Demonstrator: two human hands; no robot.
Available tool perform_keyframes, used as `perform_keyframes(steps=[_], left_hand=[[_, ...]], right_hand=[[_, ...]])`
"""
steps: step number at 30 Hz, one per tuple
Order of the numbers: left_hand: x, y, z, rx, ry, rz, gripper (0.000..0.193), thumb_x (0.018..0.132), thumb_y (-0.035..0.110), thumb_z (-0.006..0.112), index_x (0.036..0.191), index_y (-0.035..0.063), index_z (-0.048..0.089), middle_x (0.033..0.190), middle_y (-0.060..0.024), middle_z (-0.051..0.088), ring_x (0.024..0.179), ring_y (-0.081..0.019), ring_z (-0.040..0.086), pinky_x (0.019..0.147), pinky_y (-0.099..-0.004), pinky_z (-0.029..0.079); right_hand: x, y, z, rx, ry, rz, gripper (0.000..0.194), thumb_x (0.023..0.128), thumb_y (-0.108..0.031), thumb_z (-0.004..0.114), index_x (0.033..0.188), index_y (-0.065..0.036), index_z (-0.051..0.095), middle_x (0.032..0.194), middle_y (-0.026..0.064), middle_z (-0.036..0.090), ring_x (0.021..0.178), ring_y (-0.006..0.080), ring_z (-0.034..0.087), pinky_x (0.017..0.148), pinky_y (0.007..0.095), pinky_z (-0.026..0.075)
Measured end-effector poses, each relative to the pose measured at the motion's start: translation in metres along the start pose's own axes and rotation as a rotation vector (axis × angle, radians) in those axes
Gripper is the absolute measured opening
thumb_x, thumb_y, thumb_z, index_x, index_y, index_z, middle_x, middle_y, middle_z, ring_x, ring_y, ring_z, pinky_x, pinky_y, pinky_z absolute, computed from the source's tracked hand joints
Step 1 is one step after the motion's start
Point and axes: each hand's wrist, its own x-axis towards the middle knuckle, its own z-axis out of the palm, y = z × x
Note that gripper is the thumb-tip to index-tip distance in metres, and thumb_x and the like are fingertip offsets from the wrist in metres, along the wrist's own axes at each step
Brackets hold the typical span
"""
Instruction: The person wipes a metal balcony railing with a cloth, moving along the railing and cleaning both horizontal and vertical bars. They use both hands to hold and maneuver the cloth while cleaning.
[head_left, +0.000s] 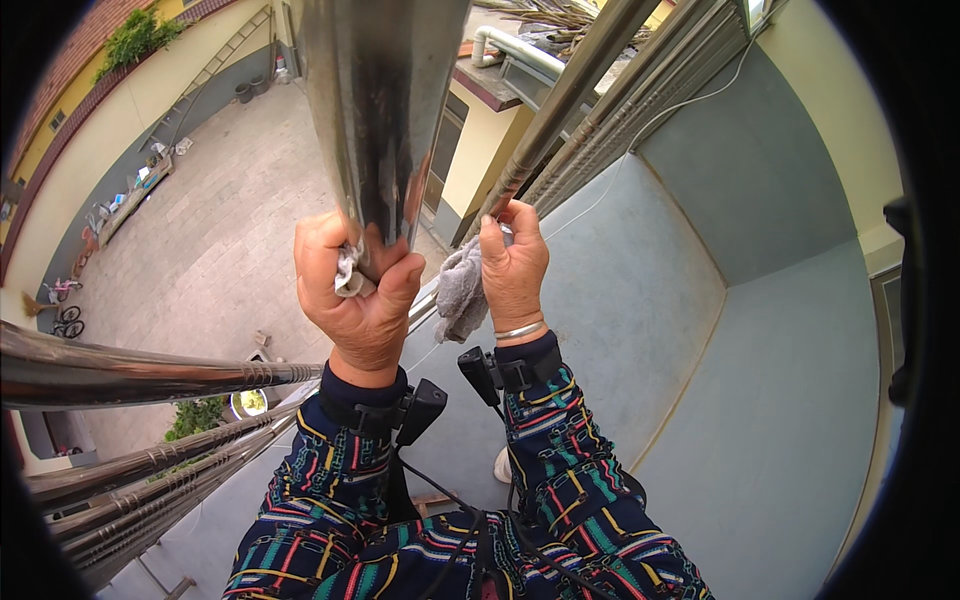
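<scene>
A thick, shiny metal post (382, 112) rises close in front of me. My left hand (356, 292) wraps round its lower visible part, with a whitish crumpled cloth (351, 271) between the fingers and the post. My right hand (516, 262) pinches a grey terry cloth (461, 289) between thumb and fingers, against a slimmer metal rail (547, 120) on the right. The cloth hangs down beside the palm. Whether the two cloth parts are one piece, hidden behind the post, I cannot tell.
Metal railings (150, 382) run off at the lower left, above a paved courtyard (202, 247) far below. A ladder (217, 67) leans on the courtyard wall. A thin white cable (660, 116) crosses by the right railing. The grey balcony floor (622, 277) meets a grey-and-cream wall at right.
</scene>
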Motion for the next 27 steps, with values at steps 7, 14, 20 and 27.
perform_keyframes(steps=[7, 14, 20, 27], left_hand=[[-0.0003, -0.0012, -0.0003, -0.015, -0.003, -0.003, 0.049, 0.077, 0.04, 0.084, 0.099, 0.0029, 0.062, 0.089, -0.0037, 0.055, 0.079, -0.0157, 0.053, 0.071, -0.0275, 0.044], [-0.0015, -0.001, -0.0016, -0.013, 0.001, -0.004, 0.049, 0.076, 0.04, 0.085, 0.099, 0.0028, 0.062, 0.089, -0.0038, 0.055, 0.078, -0.0159, 0.053, 0.071, -0.0276, 0.043], [-0.0006, -0.0012, -0.0032, -0.002, -0.012, 0.011, 0.049, 0.076, 0.041, 0.084, 0.098, 0.0028, 0.062, 0.089, -0.0042, 0.056, 0.078, -0.0162, 0.053, 0.071, -0.0282, 0.044], [-0.0013, -0.0007, -0.0026, -0.003, -0.003, -0.013, 0.049, 0.076, 0.042, 0.084, 0.096, 0.003, 0.063, 0.089, -0.0041, 0.056, 0.078, -0.0166, 0.053, 0.071, -0.0285, 0.044]], right_hand=[[0.0002, 0.0017, -0.0003, 0.0, -0.007, -0.038, 0.023, 0.09, -0.021, 0.065, 0.105, -0.004, 0.061, 0.091, 0.0101, 0.068, 0.082, 0.0235, 0.065, 0.076, 0.0343, 0.052], [-0.0013, 0.002, -0.0007, -0.012, -0.017, -0.007, 0.025, 0.09, -0.023, 0.065, 0.104, -0.004, 0.06, 0.091, 0.0106, 0.068, 0.082, 0.0248, 0.065, 0.075, 0.0353, 0.052], [-0.0008, 0.0025, 0.0003, -0.027, -0.018, -0.034, 0.026, 0.09, -0.025, 0.065, 0.104, -0.004, 0.06, 0.09, 0.0109, 0.068, 0.081, 0.0251, 0.065, 0.075, 0.0354, 0.052], [-0.0015, 0.0019, -0.0003, -0.017, -0.008, 0.006, 0.024, 0.09, -0.023, 0.064, 0.105, -0.004, 0.06, 0.09, 0.0113, 0.067, 0.081, 0.0255, 0.065, 0.075, 0.0356, 0.052]])
